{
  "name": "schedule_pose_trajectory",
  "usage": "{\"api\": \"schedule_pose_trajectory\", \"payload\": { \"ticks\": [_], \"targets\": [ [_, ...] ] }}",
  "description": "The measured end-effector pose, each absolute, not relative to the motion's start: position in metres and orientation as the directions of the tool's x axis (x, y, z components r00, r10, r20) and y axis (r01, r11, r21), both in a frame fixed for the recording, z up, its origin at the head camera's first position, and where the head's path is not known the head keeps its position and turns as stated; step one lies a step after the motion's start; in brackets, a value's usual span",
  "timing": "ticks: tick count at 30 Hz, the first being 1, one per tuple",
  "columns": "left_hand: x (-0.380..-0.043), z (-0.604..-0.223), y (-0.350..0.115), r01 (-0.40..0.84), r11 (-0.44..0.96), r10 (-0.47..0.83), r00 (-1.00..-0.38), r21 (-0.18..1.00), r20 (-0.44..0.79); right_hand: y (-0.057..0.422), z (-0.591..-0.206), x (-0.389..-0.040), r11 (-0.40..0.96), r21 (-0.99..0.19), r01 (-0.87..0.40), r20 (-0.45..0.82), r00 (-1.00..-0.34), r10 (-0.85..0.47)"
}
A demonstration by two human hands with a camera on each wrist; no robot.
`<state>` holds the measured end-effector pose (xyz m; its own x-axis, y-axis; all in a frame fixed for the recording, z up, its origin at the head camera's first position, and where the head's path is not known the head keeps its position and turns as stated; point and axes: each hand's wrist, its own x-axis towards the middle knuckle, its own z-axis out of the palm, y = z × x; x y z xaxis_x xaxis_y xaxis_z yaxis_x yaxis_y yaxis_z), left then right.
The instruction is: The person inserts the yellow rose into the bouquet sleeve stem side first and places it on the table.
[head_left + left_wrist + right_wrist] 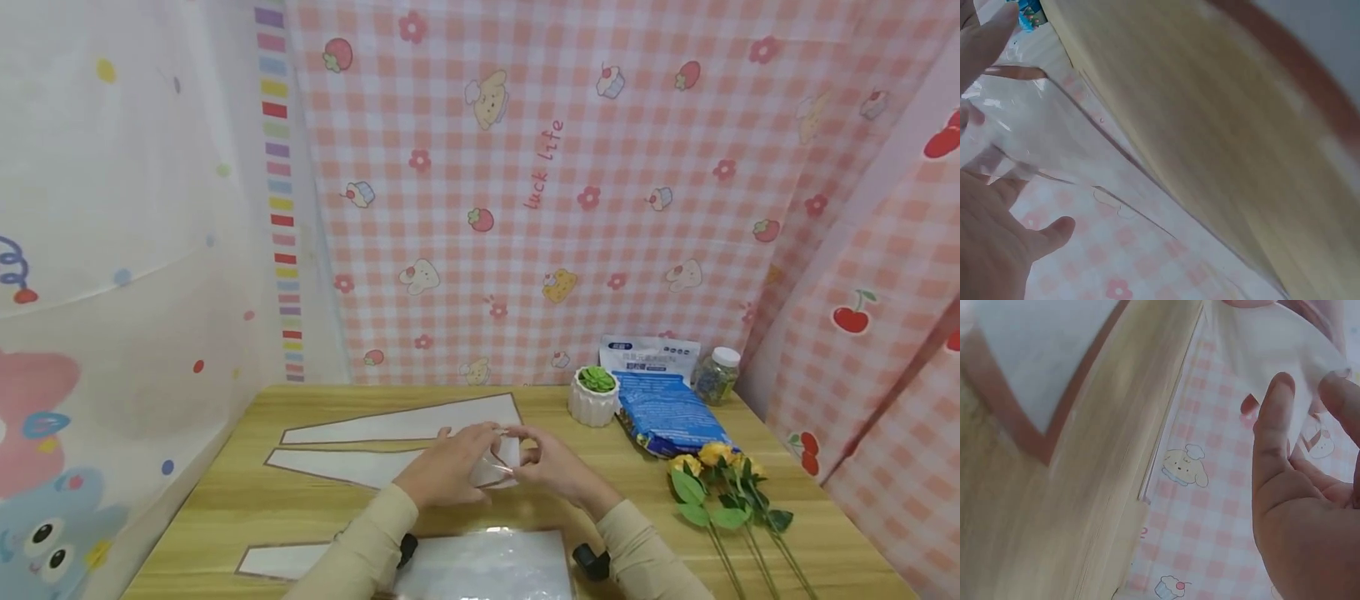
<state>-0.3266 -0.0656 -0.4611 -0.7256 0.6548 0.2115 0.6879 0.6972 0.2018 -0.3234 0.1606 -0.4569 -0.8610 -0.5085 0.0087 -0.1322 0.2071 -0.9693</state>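
Observation:
My left hand (pixel 450 467) and right hand (pixel 558 467) meet over the middle of the table at the wide end of a clear-fronted flower sleeve (pixel 487 473). It is white with a brown border. In the left wrist view, the left fingers show partly through the glossy film of the sleeve (pixel 1054 131), while one finger sticks out away from it. The right hand (pixel 1304 494) holds the raised, bent edge of the sleeve (pixel 1266 344) in the right wrist view. Some fingertips are hidden. Beyond lies another tapered sleeve (pixel 420 421), flat on the table.
A stack of sleeves (pixel 487 567) lies at the near edge. To the right are yellow roses (pixel 715 454) with long stems, a blue bag (pixel 667 412), a white pouch (pixel 648 354), a white-lidded jar (pixel 717 377) and a potted succulent (pixel 595 400). Printed curtains surround the wooden table (pixel 337 508).

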Motion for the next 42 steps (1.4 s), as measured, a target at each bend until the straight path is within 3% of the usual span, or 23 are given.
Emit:
{"api": "schedule_pose_trajectory", "payload": {
  "ticks": [7,14,21,33,42],
  "targets": [
    [-0.33,-0.457,-0.07,0.706,0.68,0.667,-0.708,0.198,0.233,0.165,-0.451,-0.322,0.271,-0.944,-0.188,0.048,-0.89,-0.453],
    [-0.333,-0.463,-0.074,0.735,0.644,0.686,-0.678,0.214,0.264,0.176,-0.45,-0.32,0.296,-0.915,-0.275,0.104,-0.869,-0.484],
    [-0.333,-0.467,-0.077,0.715,0.665,0.675,-0.698,0.215,0.239,0.209,-0.444,-0.316,0.357,-0.885,-0.297,0.13,-0.896,-0.425],
    [-0.328,-0.467,-0.081,0.705,0.67,0.672,-0.709,0.235,0.213,0.296,-0.417,-0.295,0.415,-0.9,-0.133,0.049,-0.977,-0.206],
    [-0.329,-0.471,-0.083,0.708,0.669,0.675,-0.707,0.227,0.211,0.363,-0.41,-0.282,0.491,-0.869,-0.068,0.045,-0.997,-0.058]
  ]
}}
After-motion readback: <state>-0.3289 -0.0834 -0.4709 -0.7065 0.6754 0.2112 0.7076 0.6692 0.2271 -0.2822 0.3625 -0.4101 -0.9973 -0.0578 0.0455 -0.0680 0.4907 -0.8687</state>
